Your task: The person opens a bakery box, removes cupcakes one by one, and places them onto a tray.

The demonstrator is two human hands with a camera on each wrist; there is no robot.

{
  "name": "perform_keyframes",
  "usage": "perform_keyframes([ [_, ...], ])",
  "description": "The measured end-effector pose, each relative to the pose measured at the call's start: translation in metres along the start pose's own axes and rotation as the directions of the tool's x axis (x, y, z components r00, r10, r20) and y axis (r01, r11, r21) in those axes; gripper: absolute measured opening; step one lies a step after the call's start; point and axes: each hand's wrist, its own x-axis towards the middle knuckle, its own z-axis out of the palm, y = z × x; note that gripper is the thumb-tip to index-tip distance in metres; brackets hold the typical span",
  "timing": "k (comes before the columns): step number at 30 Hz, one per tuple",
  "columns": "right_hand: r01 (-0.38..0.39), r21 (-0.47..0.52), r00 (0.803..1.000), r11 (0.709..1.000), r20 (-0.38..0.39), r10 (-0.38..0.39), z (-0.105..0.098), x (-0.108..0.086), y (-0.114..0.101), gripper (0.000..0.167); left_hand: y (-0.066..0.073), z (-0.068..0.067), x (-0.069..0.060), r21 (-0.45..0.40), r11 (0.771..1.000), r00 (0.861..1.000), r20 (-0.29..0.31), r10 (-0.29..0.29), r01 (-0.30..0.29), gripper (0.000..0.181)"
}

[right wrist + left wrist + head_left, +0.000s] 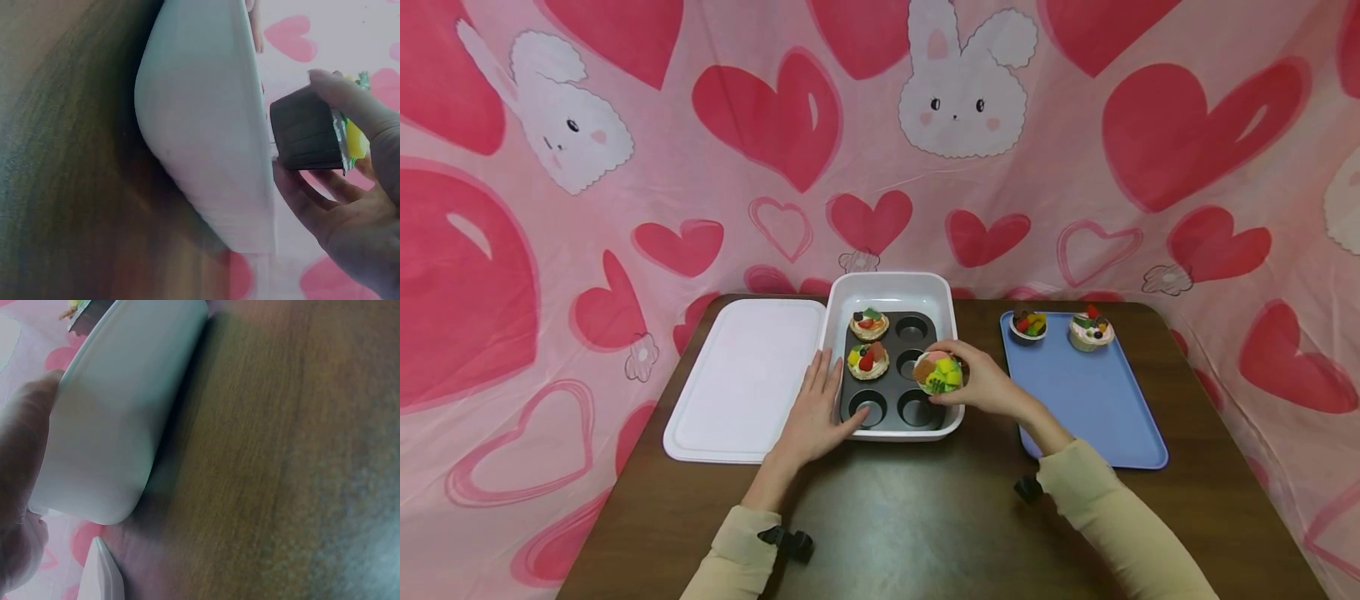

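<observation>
Past a broad stretch of worktop, a fruit-topped cake is held above the right column of the muffin pan.
The right hand has its grip clamped round it; its top shows green, yellow, pink and brown, and only the right wrist view reveals its dark, pleated sides. The left hand, fingers apart, touches the left rim of the white tub; a strip of wood separates tub and blue tray.
</observation>
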Motion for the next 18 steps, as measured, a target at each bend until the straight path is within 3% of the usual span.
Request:
perform_keyframes([
  [1,-0.011,0.026,1.000,1.000,0.001,0.011,0.000,0.000,0.002,0.077,0.004,-0.003,0.000,0.000,1.000,1.000,0.013,-0.012,0.012,0.110],
  [4,-0.029,0.098,0.999,0.995,-0.014,0.031,-0.001,-0.002,0.008,0.078,-0.004,0.002,0.001,-0.001,1.000,1.000,0.012,-0.022,0.022,0.112],
  [8,-0.024,0.204,0.997,0.979,-0.068,0.039,-0.002,-0.004,0.014,0.080,0.000,0.000,0.002,0.040,0.998,0.998,0.037,-0.045,0.043,0.110],
  [11,-0.004,0.295,0.993,0.955,-0.112,0.039,-0.003,-0.006,0.018,0.080,0.016,-0.012,0.001,0.097,0.994,0.995,0.075,-0.064,0.057,0.105],
  [18,-0.034,0.376,0.975,0.926,-0.189,0.113,-0.008,-0.013,0.025,0.080,0.015,-0.010,0.000,0.057,0.998,0.999,0.032,-0.033,0.031,0.108],
])
